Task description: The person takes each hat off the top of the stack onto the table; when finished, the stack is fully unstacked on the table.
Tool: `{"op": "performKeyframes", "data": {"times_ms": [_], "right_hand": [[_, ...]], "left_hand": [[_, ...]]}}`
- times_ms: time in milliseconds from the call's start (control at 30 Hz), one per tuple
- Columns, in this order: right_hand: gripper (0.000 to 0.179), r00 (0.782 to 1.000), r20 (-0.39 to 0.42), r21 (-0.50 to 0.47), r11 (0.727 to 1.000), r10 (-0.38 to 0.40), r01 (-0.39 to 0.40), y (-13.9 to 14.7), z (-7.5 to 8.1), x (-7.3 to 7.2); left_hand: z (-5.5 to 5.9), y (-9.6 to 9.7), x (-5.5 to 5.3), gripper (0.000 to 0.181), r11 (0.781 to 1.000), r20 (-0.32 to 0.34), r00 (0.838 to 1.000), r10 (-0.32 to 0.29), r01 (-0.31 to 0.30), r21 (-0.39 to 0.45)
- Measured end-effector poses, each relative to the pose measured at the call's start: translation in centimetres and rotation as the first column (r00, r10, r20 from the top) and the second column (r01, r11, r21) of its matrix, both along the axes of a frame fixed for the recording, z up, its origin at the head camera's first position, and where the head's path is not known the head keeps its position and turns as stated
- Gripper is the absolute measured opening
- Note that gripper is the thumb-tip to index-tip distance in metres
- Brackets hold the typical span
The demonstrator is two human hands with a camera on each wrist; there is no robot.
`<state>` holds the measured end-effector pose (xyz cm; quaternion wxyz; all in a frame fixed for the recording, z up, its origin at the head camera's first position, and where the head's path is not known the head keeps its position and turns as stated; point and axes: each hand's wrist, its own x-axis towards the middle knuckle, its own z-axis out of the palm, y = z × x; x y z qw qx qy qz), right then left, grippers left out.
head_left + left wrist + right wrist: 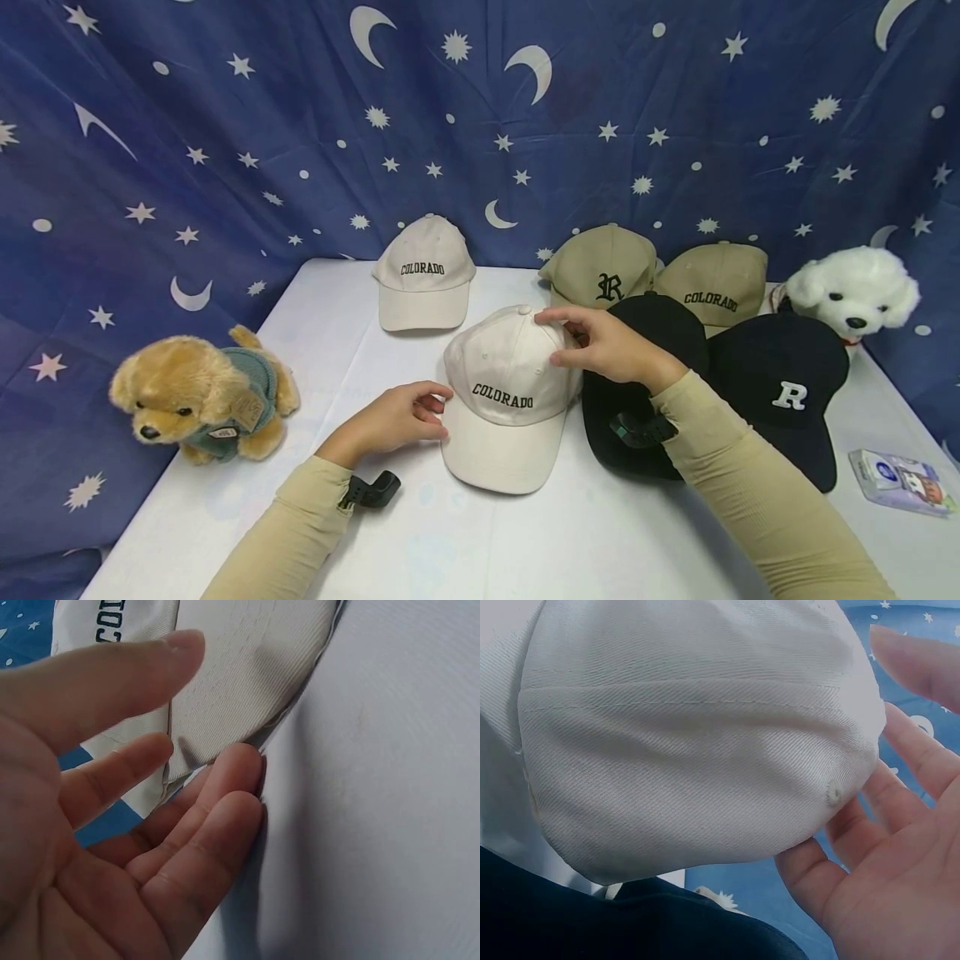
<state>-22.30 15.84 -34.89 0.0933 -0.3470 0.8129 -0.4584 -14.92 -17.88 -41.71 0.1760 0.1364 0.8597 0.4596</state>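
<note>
A cream baseball cap (504, 392) marked COLORADO lies on the table, its brim facing me. My left hand (393, 421) is at the left edge of the brim (240, 675). In the left wrist view its fingertips sit by the brim's edge near the cloth, with the thumb apart from them; whether they touch cannot be told. My right hand (611, 343) is at the upper right of the crown (690, 772). Its loosely bent fingers (855, 832) rest along the crown's outer side, while the thumb stands away from the fabric.
Another pale COLORADO cap (423, 271) stands behind. To the right are two tan caps (600, 262), a black cap (637, 333) and a black R cap (783, 383). A white plush dog (862, 287), a tissue pack (900, 482) and a brown plush dog (195, 396) flank them.
</note>
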Motion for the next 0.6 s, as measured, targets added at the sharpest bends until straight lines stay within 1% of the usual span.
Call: {"op": "performKeyframes", "data": {"times_ms": [200, 367, 467, 600], "right_hand": [[0.052, 1.000, 0.007, -0.002, 1.000, -0.006, 0.006, 0.0, 0.0, 0.1], [0.051, 1.000, 0.020, -0.010, 1.000, -0.014, 0.014, -0.1, 0.0, 0.2], [0.051, 1.000, 0.018, -0.021, 1.000, -0.015, 0.015, -0.1, 0.0, 0.3], [0.050, 1.000, 0.017, -0.029, 0.999, -0.018, 0.018, -0.2, -0.1, 0.4]], "left_hand": [[0.1, -0.3, -0.2, 0.051, 1.000, -0.025, 0.999, 0.020, -0.020, -0.004], [0.5, -0.7, -0.6, 0.049, 0.998, -0.066, 0.996, 0.057, -0.057, -0.002], [1.0, -1.1, -1.2, 0.050, 0.996, -0.106, 0.990, 0.091, -0.091, 0.006], [1.7, -1.7, -2.4, 0.051, 0.988, -0.160, 0.975, 0.152, -0.150, 0.027]]}}
